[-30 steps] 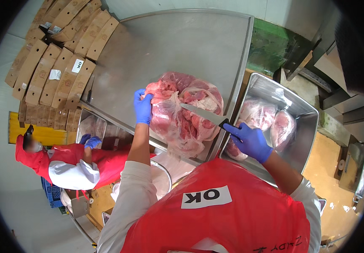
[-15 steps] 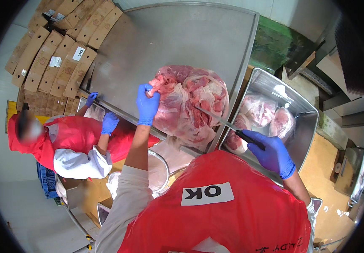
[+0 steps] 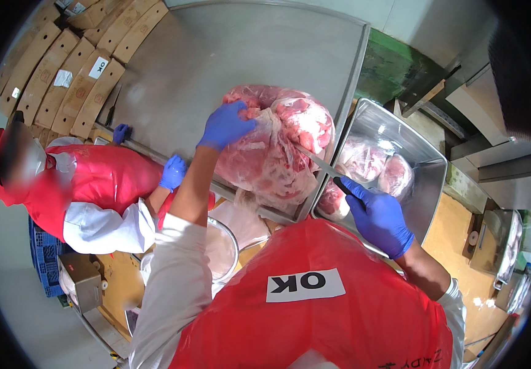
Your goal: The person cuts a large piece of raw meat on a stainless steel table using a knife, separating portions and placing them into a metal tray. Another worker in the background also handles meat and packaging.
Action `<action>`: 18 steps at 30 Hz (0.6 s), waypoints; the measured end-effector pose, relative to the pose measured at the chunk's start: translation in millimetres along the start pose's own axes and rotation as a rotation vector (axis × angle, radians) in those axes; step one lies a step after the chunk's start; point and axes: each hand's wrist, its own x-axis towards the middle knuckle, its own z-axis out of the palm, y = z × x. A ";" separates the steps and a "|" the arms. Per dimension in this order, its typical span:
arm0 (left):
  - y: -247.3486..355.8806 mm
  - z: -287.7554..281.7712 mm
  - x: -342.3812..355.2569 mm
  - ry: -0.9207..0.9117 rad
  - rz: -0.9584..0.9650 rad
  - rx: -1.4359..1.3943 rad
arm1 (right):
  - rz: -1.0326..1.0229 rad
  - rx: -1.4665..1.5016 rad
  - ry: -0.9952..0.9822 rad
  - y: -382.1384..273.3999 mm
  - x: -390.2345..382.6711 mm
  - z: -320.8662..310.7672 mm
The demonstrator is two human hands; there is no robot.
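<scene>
A large cut of raw meat point(image 3: 259, 154), pink with whitish fat, lies at the near right corner of the metal table point(image 3: 235, 49). My left hand point(image 3: 227, 126), in a blue glove, grips the meat at its upper left side with fingers curled into it. In my right hand point(image 3: 379, 218), also blue-gloved, is a knife point(image 3: 322, 165) with a dark handle. Its blade points up and left, and the tip meets the right side of the meat, by a fold between two lobes; the very tip is hidden in the flesh.
Right of the table stands a deep metal tub point(image 3: 428, 178) holding several pieces of meat point(image 3: 395, 175). A co-worker in a red apron point(image 3: 108, 178) stands at the table's left edge, gloved hands on it. Cardboard boxes point(image 3: 75, 80) are stacked at the far left. Another knife point(image 3: 112, 109) lies near them.
My left hand has shifted slightly right and up along the meat. The right lobe has bulged and turned. My right hand and knife have moved a little left and down.
</scene>
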 end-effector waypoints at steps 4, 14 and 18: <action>-16.2 15.8 -14.4 0.085 0.006 -0.179 | 0.074 0.011 -0.029 -15.9 15.6 -19.6; -4.7 43.7 -66.0 0.347 0.030 -0.184 | -0.147 -0.173 -0.155 -37.3 89.3 -66.7; -4.8 46.6 -69.4 0.370 0.022 -0.235 | 0.057 -0.178 -0.376 -57.0 121.4 -80.5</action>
